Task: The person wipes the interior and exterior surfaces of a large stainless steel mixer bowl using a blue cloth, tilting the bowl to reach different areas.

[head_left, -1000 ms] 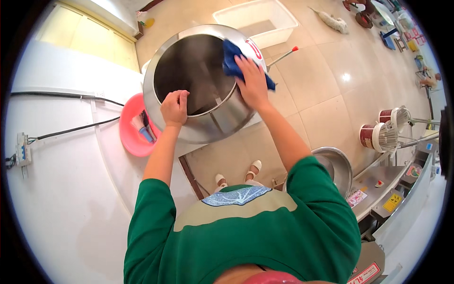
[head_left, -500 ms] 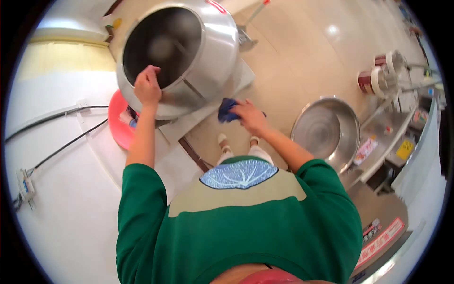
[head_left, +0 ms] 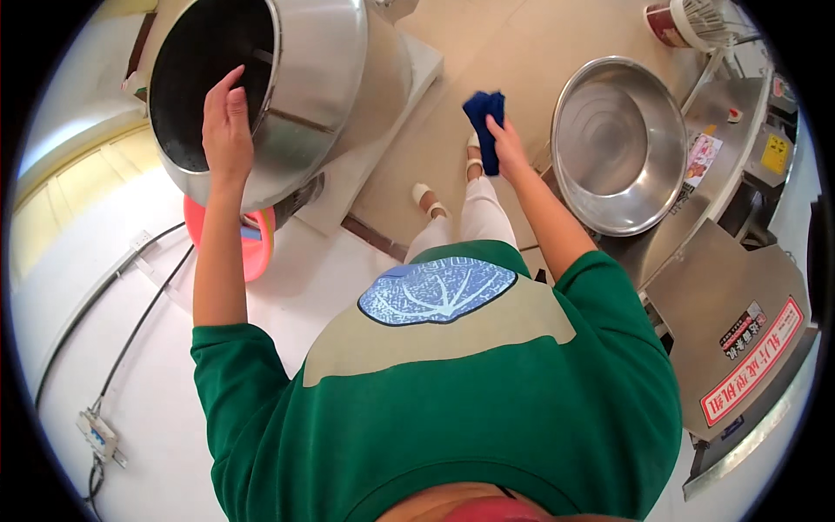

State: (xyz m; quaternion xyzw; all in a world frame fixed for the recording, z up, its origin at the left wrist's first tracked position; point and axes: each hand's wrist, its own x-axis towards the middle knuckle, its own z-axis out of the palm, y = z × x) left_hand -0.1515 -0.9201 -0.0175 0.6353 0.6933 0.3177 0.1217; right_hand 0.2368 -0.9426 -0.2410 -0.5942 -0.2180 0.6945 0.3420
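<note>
My left hand (head_left: 228, 135) is raised in front of the dark mouth of a large steel drum (head_left: 326, 78). Its fingers are stretched out and hold nothing; whether it touches the rim I cannot tell. In my right hand (head_left: 511, 150) is a crumpled dark blue cloth (head_left: 484, 117), gripped between thumb and fingers above the tiled floor. To the right of that hand, a wide round steel basin (head_left: 600, 130) stands close by, with nothing seen inside it.
A pink-red plastic tub (head_left: 257, 261) sits below the drum at left. Black cables (head_left: 143, 335) run to a small switch box (head_left: 100, 433). Steel machinery (head_left: 731, 304) lines the right side. A bucket of thin sticks (head_left: 683, 24) stands at far right.
The view has swung right, so the drum sits further left. My right hand has carried the cloth rightward, nearer the basin. My left hand's fingers have straightened from a curl.
</note>
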